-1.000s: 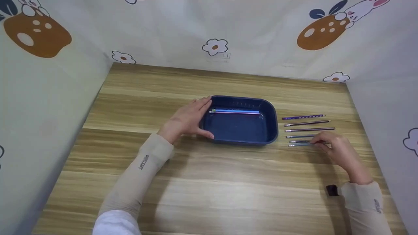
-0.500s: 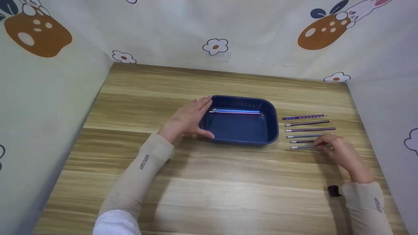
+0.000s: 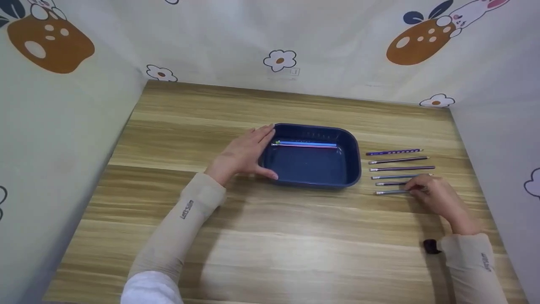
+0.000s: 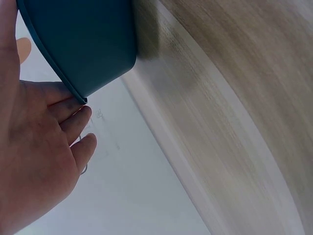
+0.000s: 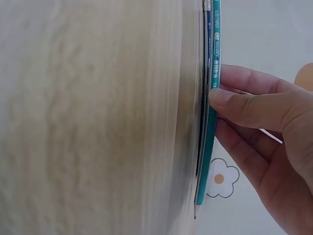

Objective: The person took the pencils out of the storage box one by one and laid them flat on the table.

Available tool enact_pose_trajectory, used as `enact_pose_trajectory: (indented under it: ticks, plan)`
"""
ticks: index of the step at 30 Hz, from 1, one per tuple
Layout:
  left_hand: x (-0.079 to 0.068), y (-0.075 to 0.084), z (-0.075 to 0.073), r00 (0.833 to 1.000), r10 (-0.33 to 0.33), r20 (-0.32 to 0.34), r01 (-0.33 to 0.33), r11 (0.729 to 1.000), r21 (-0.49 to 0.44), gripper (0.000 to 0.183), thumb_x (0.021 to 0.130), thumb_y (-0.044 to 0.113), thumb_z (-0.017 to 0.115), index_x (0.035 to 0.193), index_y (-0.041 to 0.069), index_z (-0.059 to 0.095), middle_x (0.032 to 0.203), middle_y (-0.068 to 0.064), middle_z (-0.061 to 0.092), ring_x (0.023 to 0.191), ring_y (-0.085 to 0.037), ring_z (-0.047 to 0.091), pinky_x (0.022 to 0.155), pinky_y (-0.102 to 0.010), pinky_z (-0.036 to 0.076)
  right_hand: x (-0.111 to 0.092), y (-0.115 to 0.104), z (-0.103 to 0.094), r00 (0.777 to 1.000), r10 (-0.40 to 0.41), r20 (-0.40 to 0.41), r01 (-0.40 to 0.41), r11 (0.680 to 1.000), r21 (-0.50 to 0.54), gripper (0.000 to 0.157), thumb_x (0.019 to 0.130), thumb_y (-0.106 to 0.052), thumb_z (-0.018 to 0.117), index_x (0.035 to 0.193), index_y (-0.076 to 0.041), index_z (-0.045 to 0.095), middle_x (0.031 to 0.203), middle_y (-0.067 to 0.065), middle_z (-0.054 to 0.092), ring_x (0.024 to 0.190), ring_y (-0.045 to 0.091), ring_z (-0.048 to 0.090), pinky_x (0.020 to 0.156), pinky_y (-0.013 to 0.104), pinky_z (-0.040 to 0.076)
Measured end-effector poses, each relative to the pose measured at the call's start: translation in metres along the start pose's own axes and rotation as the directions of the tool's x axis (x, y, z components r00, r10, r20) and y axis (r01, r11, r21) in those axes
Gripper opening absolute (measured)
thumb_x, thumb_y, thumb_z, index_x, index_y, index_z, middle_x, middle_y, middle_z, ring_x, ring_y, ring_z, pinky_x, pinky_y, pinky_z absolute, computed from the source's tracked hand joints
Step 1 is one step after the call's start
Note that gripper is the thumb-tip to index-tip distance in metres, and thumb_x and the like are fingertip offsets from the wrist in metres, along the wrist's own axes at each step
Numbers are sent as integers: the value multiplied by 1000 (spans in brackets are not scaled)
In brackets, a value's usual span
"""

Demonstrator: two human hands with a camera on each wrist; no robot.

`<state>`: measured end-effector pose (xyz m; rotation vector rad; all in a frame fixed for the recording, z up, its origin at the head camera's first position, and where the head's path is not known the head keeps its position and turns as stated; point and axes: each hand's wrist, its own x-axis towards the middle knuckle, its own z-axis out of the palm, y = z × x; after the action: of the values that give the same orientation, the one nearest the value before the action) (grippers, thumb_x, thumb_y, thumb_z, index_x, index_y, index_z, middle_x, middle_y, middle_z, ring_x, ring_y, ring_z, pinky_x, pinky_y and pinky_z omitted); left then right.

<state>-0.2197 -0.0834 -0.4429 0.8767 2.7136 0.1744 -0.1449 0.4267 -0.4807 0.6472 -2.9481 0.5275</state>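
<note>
On the table stands a dark blue rectangular basin [image 3: 308,169], with two pencils [image 3: 306,145] lying side by side along its far side. My left hand [image 3: 242,154] rests against the basin's left end, fingers spread toward the back corner and thumb at the front one. The left wrist view has its fingertips touching the basin rim [image 4: 56,71]. To the right, my right hand [image 3: 436,196] pinches a teal pencil [image 5: 209,142] between thumb and fingers, nearest in a row of pencils. A dark blue pencil [image 3: 386,184] lies just behind it, partly covered by the hand.
Farther back in the row lie a blue pencil [image 3: 394,176], two dark striped pencils [image 3: 403,169] and a purple pencil with pale spots [image 3: 394,152]. Patterned curtains [image 3: 211,42] enclose the wooden table [image 3: 295,236]. A small black object [image 3: 431,246] is by the right wrist.
My right hand has drawn the teal pencil slightly toward me, widening its gap from the dark blue one. The left hand and basin hold their place.
</note>
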Motion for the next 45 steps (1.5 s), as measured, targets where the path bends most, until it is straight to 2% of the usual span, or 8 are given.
enact_pose_trajectory:
  ticks: [4,8,17,26,31,35,38,45]
  plan:
    - [0,0,0,1000,11,-6,-11,1000,-5,130,72,84,61,161,7,6,170,-8,1,158,-22,5,130,-40,8,0,1,-1,999,25,33,-25,1000,-14,26,76,12,76,83,-13,76,91,8,77,86,29,71,74,40,60]
    - [0,0,1,1000,18,-11,-18,1000,-9,129,72,83,62,161,7,7,170,-8,1,158,-22,5,130,-40,8,1,2,-1,998,34,43,-33,999,-27,25,76,12,75,83,-13,76,91,8,76,85,27,70,72,39,60]
    - [1,-1,2,1000,20,-17,-20,1000,-5,130,71,84,62,161,7,8,170,-9,2,158,-22,6,130,-40,7,0,-1,-4,991,97,87,-98,995,5,23,77,9,76,88,-11,76,93,11,74,84,30,70,74,41,59]
    - [1,-1,3,1000,9,-19,-9,1000,-17,130,71,82,64,161,7,8,170,-9,3,158,-22,7,130,-39,7,2,-6,-8,993,104,47,-104,995,-2,19,79,4,78,87,-13,75,92,8,75,84,28,70,76,46,58]
    - [1,-1,2,1000,10,-19,-11,1000,-24,130,71,82,64,161,7,8,170,-8,2,158,-23,7,130,-40,8,3,-8,-10,996,86,33,-86,996,-2,20,78,3,79,88,-14,75,92,5,75,84,22,69,76,39,57]
    - [2,-2,3,1000,21,-23,-22,1000,-16,129,71,82,65,161,6,9,170,-9,3,158,-23,7,130,-41,9,4,-10,-12,997,66,28,-66,998,5,23,77,4,79,91,-14,75,94,3,75,86,10,66,77,28,55]
    - [2,-3,3,999,28,-27,-28,1000,-13,129,71,82,65,160,6,9,170,-10,4,158,-23,8,130,-42,9,6,-11,-13,998,63,30,-64,998,25,24,78,4,79,92,-14,76,94,2,75,87,5,65,77,20,53]
    - [2,-3,3,999,28,-27,-28,1000,4,130,71,84,63,160,6,9,170,-10,5,157,-23,8,130,-42,10,11,-15,-15,999,43,13,-43,998,52,26,76,5,80,93,-14,77,95,1,75,86,4,65,76,17,53]
